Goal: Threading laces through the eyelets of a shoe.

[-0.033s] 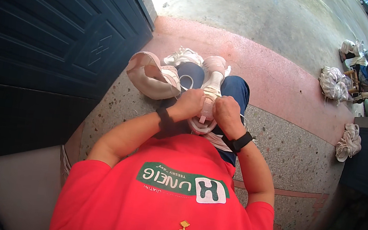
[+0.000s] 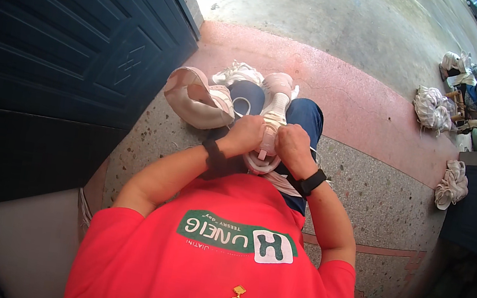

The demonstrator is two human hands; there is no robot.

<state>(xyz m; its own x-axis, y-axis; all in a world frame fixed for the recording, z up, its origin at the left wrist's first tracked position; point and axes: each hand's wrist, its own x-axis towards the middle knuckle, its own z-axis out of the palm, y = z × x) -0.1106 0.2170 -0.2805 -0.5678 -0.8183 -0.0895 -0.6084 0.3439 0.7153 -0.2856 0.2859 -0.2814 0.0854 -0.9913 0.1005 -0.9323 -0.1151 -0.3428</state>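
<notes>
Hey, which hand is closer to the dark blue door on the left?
Left. The left hand is at the door-side edge of the shoe, right of the dark blue door; the right hand is at the shoe's opposite edge, farther away.

A dark panelled door stands beside the speckled floor.

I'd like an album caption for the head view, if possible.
Left hand and right hand closed on a pale shoe above blue trousers, another shoe alongside.
</notes>
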